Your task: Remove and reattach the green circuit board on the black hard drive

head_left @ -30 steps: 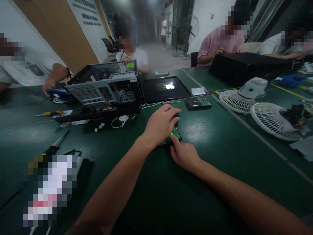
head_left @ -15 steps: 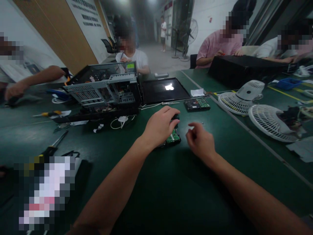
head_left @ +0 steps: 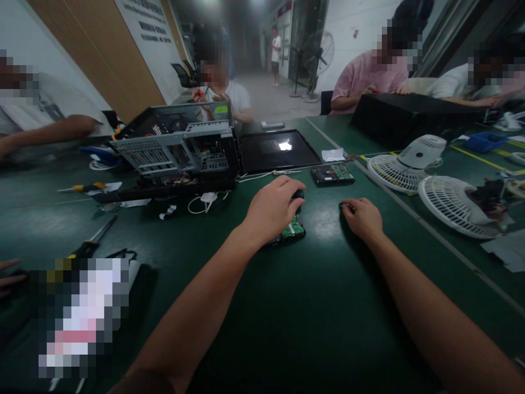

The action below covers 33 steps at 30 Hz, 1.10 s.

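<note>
My left hand point(head_left: 273, 205) is closed round the dark handle of a screwdriver point(head_left: 301, 196), held over a hard drive point(head_left: 293, 229). The drive lies on the green table with its green circuit board up, and my hand covers much of it. To the right, my right hand point(head_left: 364, 219) rests low at the tabletop, thumb and forefinger pinched together. A tiny dark thing shows at those fingertips, too small to name. A second hard drive point(head_left: 333, 174) lies farther back, apart from both hands.
An opened computer case point(head_left: 176, 148) stands at the back left, beside a black panel point(head_left: 279, 150). White fan parts point(head_left: 445, 205) lie on the right. On the left are a yellow-and-black screwdriver point(head_left: 92, 241) and a blurred-out phone-like object point(head_left: 88, 306). Co-workers sit around the table.
My right hand has moved right and slightly back, and its fingers have come down to where a tiny piece lay on the table. My left hand stays over the hard drive.
</note>
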Motion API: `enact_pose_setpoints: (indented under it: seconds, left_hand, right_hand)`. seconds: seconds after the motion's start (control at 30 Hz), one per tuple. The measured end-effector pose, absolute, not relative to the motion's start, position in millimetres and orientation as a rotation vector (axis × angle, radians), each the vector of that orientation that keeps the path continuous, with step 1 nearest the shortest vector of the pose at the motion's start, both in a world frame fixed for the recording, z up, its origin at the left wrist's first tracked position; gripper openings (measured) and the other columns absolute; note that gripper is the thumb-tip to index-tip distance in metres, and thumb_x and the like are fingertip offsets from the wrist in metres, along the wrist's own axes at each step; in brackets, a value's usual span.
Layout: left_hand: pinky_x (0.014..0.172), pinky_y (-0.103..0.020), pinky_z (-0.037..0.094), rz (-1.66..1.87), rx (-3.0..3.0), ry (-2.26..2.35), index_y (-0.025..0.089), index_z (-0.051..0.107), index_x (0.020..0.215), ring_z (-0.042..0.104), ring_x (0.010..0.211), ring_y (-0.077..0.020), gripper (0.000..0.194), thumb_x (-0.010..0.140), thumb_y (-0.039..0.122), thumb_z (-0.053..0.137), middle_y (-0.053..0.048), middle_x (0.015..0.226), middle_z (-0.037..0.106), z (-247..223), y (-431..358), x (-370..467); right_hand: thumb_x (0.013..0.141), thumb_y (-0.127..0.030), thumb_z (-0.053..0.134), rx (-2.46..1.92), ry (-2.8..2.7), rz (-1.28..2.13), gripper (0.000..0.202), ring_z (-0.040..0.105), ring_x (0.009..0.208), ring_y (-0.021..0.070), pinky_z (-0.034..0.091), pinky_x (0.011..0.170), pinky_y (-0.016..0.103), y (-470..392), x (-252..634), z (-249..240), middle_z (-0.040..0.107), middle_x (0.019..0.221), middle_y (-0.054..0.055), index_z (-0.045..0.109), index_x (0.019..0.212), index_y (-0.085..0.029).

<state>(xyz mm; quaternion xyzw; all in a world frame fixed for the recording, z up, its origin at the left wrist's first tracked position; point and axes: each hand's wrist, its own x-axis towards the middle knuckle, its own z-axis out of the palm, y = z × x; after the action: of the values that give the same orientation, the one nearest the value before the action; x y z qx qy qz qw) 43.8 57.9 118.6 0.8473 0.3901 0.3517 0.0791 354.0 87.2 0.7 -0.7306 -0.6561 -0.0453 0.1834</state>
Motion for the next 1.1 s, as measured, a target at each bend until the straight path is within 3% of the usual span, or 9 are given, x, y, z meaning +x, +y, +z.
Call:
enact_pose_setpoints:
  seconds: [0.77,1.1]
  left_hand:
    - [0.093,-0.037,0.055,0.967,2.505,1.198,0.020,0.067,0.118,0.065,0.102,-0.0202,0.022,0.096,0.020,0.065,-0.006,0.117,0.067,122.6,56.1,43.8]
    - [0.093,-0.037,0.055,0.965,2.510,1.194,0.020,0.066,0.118,0.065,0.103,-0.0202,0.022,0.096,0.020,0.065,-0.006,0.118,0.067,122.6,56.4,43.7]
  right_hand:
    - [0.097,-0.038,0.051,-2.069,-1.904,-0.154,0.028,0.063,0.092,0.0248,0.043,0.073,0.035,90.7,355.6,-4.1,0.067,0.109,0.011,0.072,0.104,-0.021]
    - [0.096,-0.030,0.050,-1.919,-1.737,-0.161,0.019,0.061,0.095,0.0271,0.046,0.083,0.038,88.7,348.1,1.4,0.065,0.101,0.014,0.064,0.097,-0.018]
